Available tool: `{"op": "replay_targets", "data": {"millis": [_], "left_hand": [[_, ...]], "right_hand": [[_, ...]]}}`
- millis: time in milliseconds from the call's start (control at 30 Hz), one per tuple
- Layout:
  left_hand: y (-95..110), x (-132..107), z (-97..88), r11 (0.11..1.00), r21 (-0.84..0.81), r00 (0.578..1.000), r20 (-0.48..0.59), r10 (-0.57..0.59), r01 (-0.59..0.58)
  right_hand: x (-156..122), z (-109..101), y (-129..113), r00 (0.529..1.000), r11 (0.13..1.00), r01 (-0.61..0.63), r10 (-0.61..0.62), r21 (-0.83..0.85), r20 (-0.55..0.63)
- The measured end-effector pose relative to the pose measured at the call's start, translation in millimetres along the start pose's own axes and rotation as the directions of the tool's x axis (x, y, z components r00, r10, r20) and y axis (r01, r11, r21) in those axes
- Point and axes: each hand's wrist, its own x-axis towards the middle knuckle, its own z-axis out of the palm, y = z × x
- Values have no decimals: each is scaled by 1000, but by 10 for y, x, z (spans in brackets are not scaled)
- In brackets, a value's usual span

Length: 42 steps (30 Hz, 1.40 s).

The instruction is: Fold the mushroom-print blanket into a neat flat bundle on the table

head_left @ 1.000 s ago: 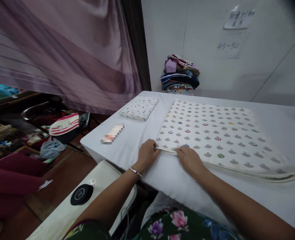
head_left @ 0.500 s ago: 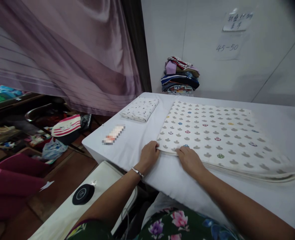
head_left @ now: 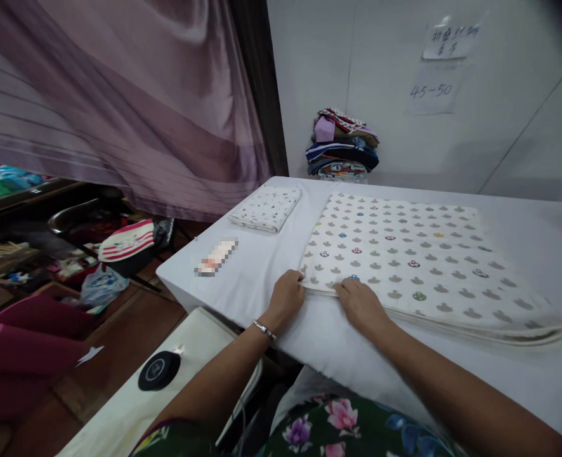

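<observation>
A folded white cloth (head_left: 395, 247) printed with grey shapes and small coloured figures lies flat in layers on the white-covered table (head_left: 247, 273). Its near left corner is pinched in my left hand (head_left: 287, 297), which is closed and wears a bracelet on the wrist. A short way to the right, my right hand (head_left: 359, 304) grips the near edge, fingers curled over the top. Both thumbs are hidden. Farther right, the near edge shows several stacked layers. A smaller folded white cloth (head_left: 267, 208) with a dark speckled print rests at the table's left.
A pixelated flat item (head_left: 217, 257) lies on the table left of my hands. Folded fabrics (head_left: 342, 145) are stacked at the back by the wall. Below left stands a cream surface with a round black object (head_left: 159, 370). A mauve curtain (head_left: 167, 95) hangs at left.
Almost nothing differs. Both hands keep their hold on the cloth's near edge, and the view has shifted very slightly.
</observation>
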Motion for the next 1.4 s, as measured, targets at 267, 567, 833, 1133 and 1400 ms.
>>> {"op": "replay_targets", "data": {"millis": [267, 567, 833, 1133, 1400], "left_hand": [[0, -24, 26, 1000, -13, 999, -21, 27, -28], [-33, -127, -68, 998, -31, 998, -29, -62, 61], [-12, -128, -138, 992, 1, 992, 28, -124, 124], [-40, -144, -146, 989, 104, 992, 56, -115, 109], [-57, -151, -166, 956, 292, 991, 134, -1, -38]], "right_hand": [[-6, -22, -4, 1000, 1000, 7, -7, -15, 12], [-9, -26, -10, 1000, 1000, -5, 5, -8, 6], [-14, -14, -12, 1000, 1000, 2, -2, -27, -1], [-27, -26, -32, 1000, 998, 28, -27, -48, 10], [-56, -21, -14, 997, 999, 46, -46, -16, -60]]}}
